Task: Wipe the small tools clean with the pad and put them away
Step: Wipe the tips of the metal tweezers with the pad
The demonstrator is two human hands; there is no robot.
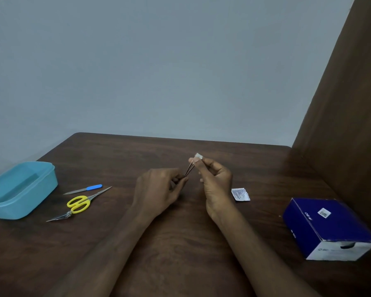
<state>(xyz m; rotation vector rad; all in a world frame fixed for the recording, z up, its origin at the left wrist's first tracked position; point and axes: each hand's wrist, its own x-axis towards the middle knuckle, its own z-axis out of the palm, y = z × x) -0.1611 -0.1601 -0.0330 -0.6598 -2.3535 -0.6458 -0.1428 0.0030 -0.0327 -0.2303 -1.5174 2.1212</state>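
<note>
The left hand (156, 189) is pinching the near end of a thin metal tool, looks like tweezers (189, 169), fingers curled round it, holding it off the table (180, 243) with the tip angled up and away. That is probably to leave the far end free for wiping.

The right hand (214, 179) is pinching the small white pad (198, 156) between thumb and fingertips, and the pad is sitting right at the tweezers' tip, apparently wrapped around it. Judging by this, the wipe is under way on this one tool.

Other tools are lying together on the left, apart from the hands: blue-handled file (84, 189), yellow-handled scissors (84, 201), and a small metal piece, possibly nail clippers (60, 217), touching the scissors' handle end. They are sitting just beside the open blue container (45, 181), likely where they get put away. Cannot tell which of them are already wiped.

A torn sachet wrapper (240, 194) is lying just right of the right hand, presumably the pad's packet. A dark blue box (328, 228) is sitting further right, near the edge.
</note>
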